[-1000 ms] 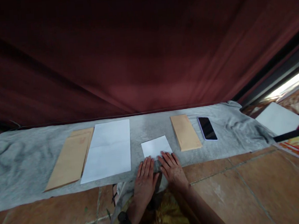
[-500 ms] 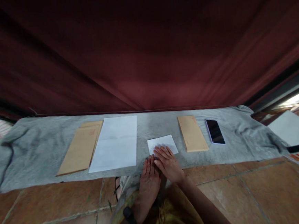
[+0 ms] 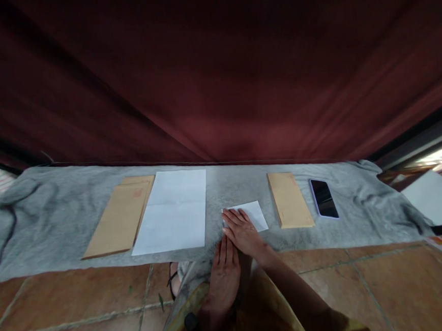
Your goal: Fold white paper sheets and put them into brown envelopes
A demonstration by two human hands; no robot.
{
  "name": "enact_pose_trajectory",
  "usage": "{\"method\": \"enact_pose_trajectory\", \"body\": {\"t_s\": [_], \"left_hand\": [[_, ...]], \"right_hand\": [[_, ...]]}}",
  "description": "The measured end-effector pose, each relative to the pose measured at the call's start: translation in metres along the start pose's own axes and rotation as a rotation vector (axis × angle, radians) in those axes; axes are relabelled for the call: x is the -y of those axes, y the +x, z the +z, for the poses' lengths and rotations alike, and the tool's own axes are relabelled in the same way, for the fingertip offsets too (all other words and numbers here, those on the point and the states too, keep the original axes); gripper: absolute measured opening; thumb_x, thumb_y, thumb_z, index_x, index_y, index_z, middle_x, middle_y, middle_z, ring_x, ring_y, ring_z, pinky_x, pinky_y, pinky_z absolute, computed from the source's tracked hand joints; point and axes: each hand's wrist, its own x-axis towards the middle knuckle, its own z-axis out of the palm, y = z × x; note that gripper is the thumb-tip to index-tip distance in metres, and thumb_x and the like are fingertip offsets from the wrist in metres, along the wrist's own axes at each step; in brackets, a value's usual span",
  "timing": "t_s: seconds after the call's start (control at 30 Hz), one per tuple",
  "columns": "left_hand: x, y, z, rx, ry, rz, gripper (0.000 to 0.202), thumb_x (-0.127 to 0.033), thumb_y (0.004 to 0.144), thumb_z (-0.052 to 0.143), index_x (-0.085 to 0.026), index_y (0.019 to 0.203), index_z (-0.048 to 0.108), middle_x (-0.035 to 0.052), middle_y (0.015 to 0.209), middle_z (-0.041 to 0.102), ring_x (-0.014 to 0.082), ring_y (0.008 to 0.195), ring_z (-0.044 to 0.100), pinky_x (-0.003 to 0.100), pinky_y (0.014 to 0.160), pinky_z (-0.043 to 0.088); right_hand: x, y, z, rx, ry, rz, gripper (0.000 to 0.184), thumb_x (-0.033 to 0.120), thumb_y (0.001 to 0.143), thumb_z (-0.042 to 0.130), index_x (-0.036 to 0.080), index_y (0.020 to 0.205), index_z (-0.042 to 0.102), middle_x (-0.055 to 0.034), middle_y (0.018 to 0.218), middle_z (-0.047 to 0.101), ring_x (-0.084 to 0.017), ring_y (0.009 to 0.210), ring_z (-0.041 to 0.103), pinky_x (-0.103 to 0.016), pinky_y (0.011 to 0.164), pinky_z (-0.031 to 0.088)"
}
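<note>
A small folded sheet of white paper (image 3: 256, 215) lies on the grey cloth in front of me. My right hand (image 3: 241, 231) rests flat over its left part, fingers stretched out and hiding that end. Just below and to the left, my left hand (image 3: 225, 267) lies with fingers extended near the cloth's front edge, close to the paper's lower left corner. It holds nothing. Left of both hands are larger white sheets (image 3: 173, 210) with a crease across the middle.
Brown envelopes (image 3: 116, 219) are stacked at the left, partly beside the white sheets. To the right lie another brown envelope pile (image 3: 290, 201) and a phone (image 3: 323, 198) in a light purple case. A dark red curtain (image 3: 214, 84) hangs behind the grey cloth (image 3: 233, 182).
My right hand has slid left across the folded paper, uncovering more of its right part. My left hand has drawn back slightly toward me. The view has shifted a little.
</note>
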Motion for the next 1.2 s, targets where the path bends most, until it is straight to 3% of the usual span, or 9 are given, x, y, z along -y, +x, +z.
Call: {"method": "enact_pose_trajectory", "body": {"t_s": [0.1, 0.27, 0.4, 0.5, 0.63, 0.83, 0.97, 1.2], "left_hand": [[0.001, 0.0, 0.001, 0.035, -0.02, -0.01, 0.065, -0.008, 0.081, 0.046, -0.009, 0.146, 0.051, 0.0194, 0.154, 0.046, 0.0331, 0.145, 0.04, 0.053, 0.119, 0.038], [0.001, -0.002, 0.001, -0.013, -0.004, -0.021, 0.066, -0.009, 0.085, 0.041, -0.016, 0.151, 0.046, 0.014, 0.155, 0.046, 0.0287, 0.147, 0.038, 0.049, 0.121, 0.036], [0.001, -0.002, -0.001, -0.008, 0.017, -0.015, 0.064, -0.009, 0.085, 0.044, -0.012, 0.15, 0.047, 0.0168, 0.155, 0.045, 0.0306, 0.146, 0.04, 0.052, 0.119, 0.038], [0.002, 0.0, -0.003, 0.015, -0.016, -0.022, 0.065, -0.007, 0.084, 0.045, -0.015, 0.148, 0.05, 0.015, 0.154, 0.048, 0.0304, 0.145, 0.042, 0.054, 0.118, 0.038], [0.0, 0.0, -0.007, 0.027, 0.0, -0.016, 0.062, -0.003, 0.084, 0.043, -0.012, 0.144, 0.054, 0.0184, 0.154, 0.047, 0.031, 0.146, 0.04, 0.052, 0.119, 0.037], [-0.003, -0.001, -0.011, -0.04, 0.157, 0.034, 0.055, -0.009, 0.089, 0.043, -0.011, 0.144, 0.053, 0.0183, 0.152, 0.05, 0.0299, 0.144, 0.044, 0.05, 0.117, 0.041], [-0.003, -0.002, -0.012, -0.049, 0.201, 0.037, 0.058, -0.009, 0.091, 0.043, -0.01, 0.149, 0.046, 0.0184, 0.154, 0.047, 0.0286, 0.146, 0.04, 0.048, 0.118, 0.039], [0.002, -0.004, -0.013, -0.097, 0.197, 0.053, 0.068, -0.014, 0.093, 0.045, -0.008, 0.158, 0.025, 0.0206, 0.156, 0.043, 0.0275, 0.147, 0.039, 0.047, 0.118, 0.038]], "right_hand": [[0.0, 0.003, 0.002, 0.003, 0.004, 0.01, 0.045, 0.035, 0.103, 0.048, 0.02, 0.145, 0.051, -0.0083, 0.15, 0.054, -0.023, 0.141, 0.045, -0.049, 0.121, 0.031], [-0.001, 0.007, 0.005, 0.016, 0.005, 0.029, 0.044, 0.035, 0.104, 0.047, 0.019, 0.144, 0.053, -0.0079, 0.15, 0.053, -0.023, 0.141, 0.045, -0.049, 0.121, 0.03], [0.0, 0.01, 0.006, 0.009, 0.011, 0.044, 0.043, 0.036, 0.104, 0.046, 0.02, 0.143, 0.054, -0.0075, 0.15, 0.054, -0.023, 0.14, 0.046, -0.048, 0.121, 0.031], [0.001, 0.007, 0.002, -0.013, 0.032, 0.036, 0.043, 0.035, 0.105, 0.044, 0.02, 0.144, 0.054, -0.0081, 0.15, 0.053, -0.021, 0.142, 0.045, -0.045, 0.121, 0.034], [0.0, -0.015, -0.011, -0.061, 0.071, 0.041, 0.046, 0.031, 0.105, 0.041, 0.018, 0.147, 0.05, -0.0092, 0.15, 0.053, -0.02, 0.143, 0.043, -0.045, 0.121, 0.036], [-0.005, -0.072, -0.02, -0.053, 0.055, 0.076, 0.047, 0.029, 0.104, 0.041, 0.018, 0.15, 0.047, -0.0104, 0.153, 0.05, -0.024, 0.144, 0.043, -0.05, 0.119, 0.038], [-0.008, -0.094, -0.019, -0.067, -0.012, 0.137, 0.049, 0.028, 0.104, 0.043, 0.018, 0.151, 0.044, -0.0108, 0.154, 0.048, -0.026, 0.145, 0.042, -0.051, 0.12, 0.036], [-0.019, -0.109, -0.022, -0.118, -0.06, 0.222, 0.052, 0.029, 0.105, 0.041, 0.018, 0.156, 0.037, -0.0111, 0.154, 0.048, -0.025, 0.144, 0.042, -0.051, 0.121, 0.033]]}}
